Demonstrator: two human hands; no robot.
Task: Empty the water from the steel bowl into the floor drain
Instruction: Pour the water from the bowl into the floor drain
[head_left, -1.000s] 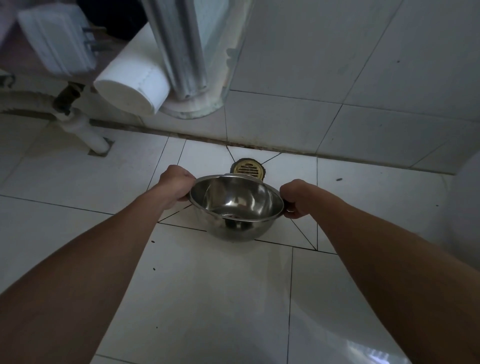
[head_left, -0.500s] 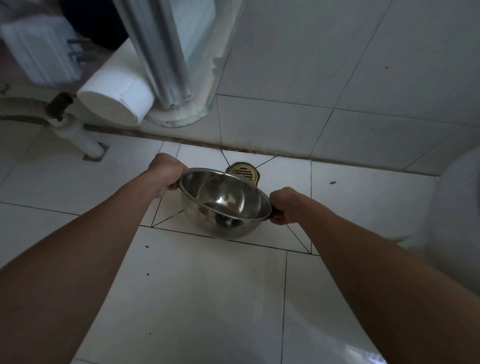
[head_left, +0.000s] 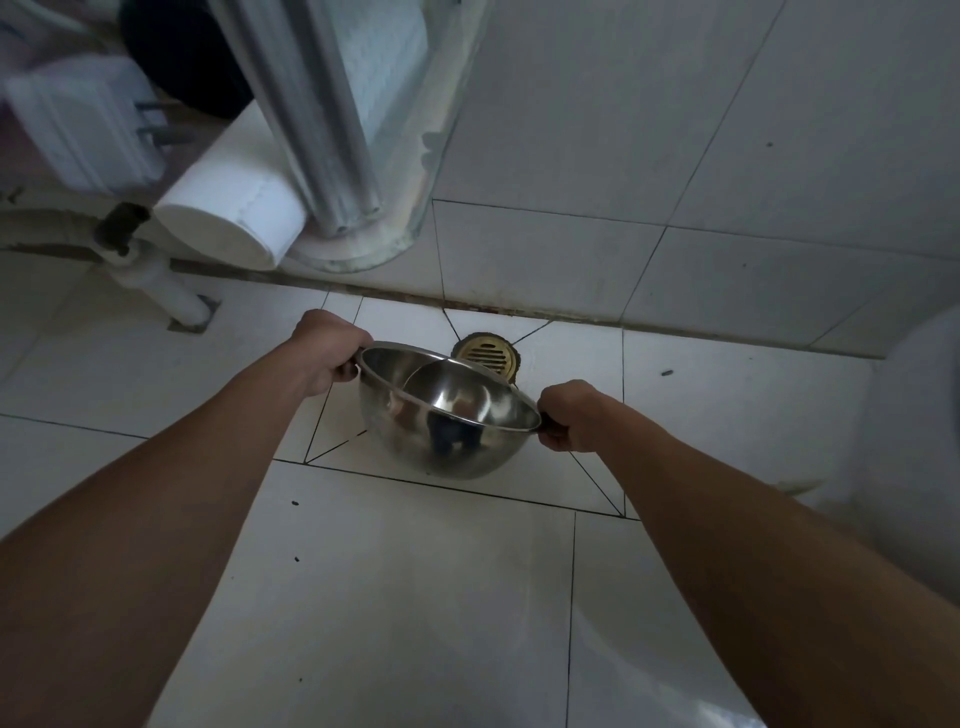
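Observation:
A shiny steel bowl (head_left: 441, 415) hangs above the white tiled floor, tipped away from me toward the far right. Its far rim sits right in front of the round brass floor drain (head_left: 488, 356), which lies by the wall joint. My left hand (head_left: 324, 351) grips the bowl's dark left handle. My right hand (head_left: 571, 415) grips the dark right handle, held lower than the left. Water inside the bowl is hard to make out; I see only reflections.
A white pipe (head_left: 166, 283) enters the floor at the left. A large white cylinder (head_left: 228, 213) and a ribbed metal column (head_left: 322, 130) stand behind it. A white rounded fixture (head_left: 919, 441) fills the right edge. The tiled wall (head_left: 675, 156) rises just behind the drain.
The bowl has gone from level to tipped toward the drain, with my right hand dropping lower than my left. The view has shifted closer to the drain.

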